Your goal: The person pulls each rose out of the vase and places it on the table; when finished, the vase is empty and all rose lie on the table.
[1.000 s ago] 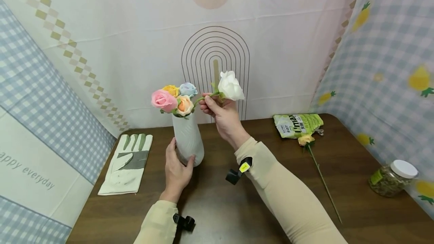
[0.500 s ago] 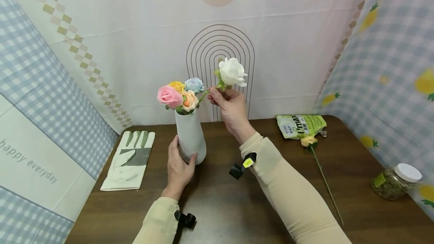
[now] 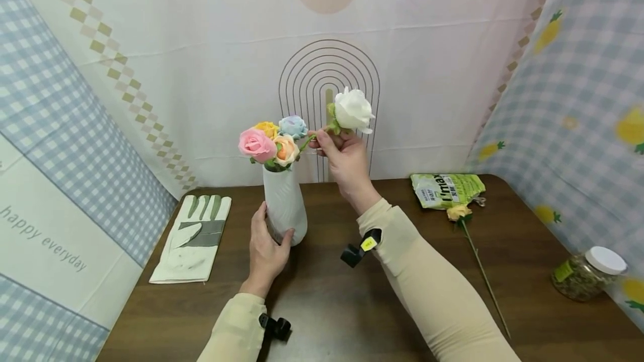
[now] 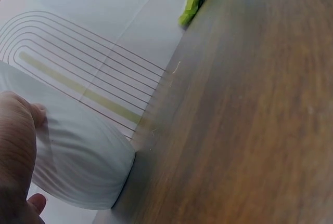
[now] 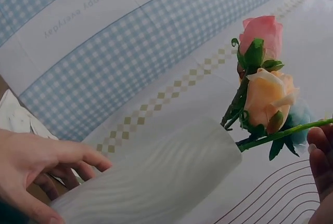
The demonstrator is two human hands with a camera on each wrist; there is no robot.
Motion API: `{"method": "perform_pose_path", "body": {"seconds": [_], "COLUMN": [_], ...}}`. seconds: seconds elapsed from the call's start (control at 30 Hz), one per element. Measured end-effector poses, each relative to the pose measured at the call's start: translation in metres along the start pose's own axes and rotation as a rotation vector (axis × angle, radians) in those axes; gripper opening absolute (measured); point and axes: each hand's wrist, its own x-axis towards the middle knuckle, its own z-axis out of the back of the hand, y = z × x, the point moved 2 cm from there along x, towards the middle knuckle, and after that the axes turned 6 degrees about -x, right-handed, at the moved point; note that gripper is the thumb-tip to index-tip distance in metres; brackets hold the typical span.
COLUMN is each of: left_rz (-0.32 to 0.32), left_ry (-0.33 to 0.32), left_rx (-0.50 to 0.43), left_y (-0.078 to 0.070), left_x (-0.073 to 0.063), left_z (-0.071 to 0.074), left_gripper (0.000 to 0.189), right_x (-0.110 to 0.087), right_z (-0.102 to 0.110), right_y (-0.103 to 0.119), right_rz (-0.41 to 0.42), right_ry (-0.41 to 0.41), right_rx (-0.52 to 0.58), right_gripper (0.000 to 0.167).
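A white ribbed vase (image 3: 285, 200) stands on the brown table, and my left hand (image 3: 268, 253) grips it low down, thumb on its near side. Pink (image 3: 257, 145), yellow, blue (image 3: 293, 127) and peach roses (image 3: 286, 150) crowd its mouth. My right hand (image 3: 347, 163) pinches the green stem of a white rose (image 3: 354, 110) just under the bloom, to the right of the vase. In the right wrist view that stem (image 5: 291, 130) slants into the vase's mouth beneath the peach rose (image 5: 269, 102).
A yellow rose (image 3: 459, 213) with a long stem lies on the right of the table (image 3: 342, 312), by a green pouch (image 3: 448, 190). A jar with a white lid (image 3: 588, 272) stands at the right edge. A white and grey work glove (image 3: 193, 239) lies on the left.
The white rose and my right hand have risen a little, and the bloom now stands more upright. My left hand keeps its hold on the vase. The head view has shifted slightly.
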Motion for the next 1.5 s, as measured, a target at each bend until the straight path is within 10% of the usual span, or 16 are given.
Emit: {"method": "perform_pose_path", "body": {"seconds": [0.73,0.93,1.13,1.5], "left_rz": [-0.034,-0.002,0.002,0.004], "left_ry": [-0.004,-0.007,-0.009,-0.019], "left_rx": [0.009,0.013,0.006,0.008], "left_y": [-0.002,0.000,0.000,0.000], "left_x": [0.001,-0.001,-0.002,-0.001], "left_z": [-0.001,0.000,0.000,0.000], "left_gripper": [0.088,0.087,0.086,0.087], "right_x": [0.002,0.010,0.000,0.006], "right_z": [-0.007,-0.005,-0.005,0.031], "right_y": [0.036,0.005,0.005,0.024], "right_rz": [0.154,-0.005,0.047,-0.049], "right_ry": [-0.076,-0.027,-0.025,-0.219], "right_rx": [-0.429,-0.262,-0.020,0.200], "right_gripper": [0.015,0.018,0.019,0.013]}}
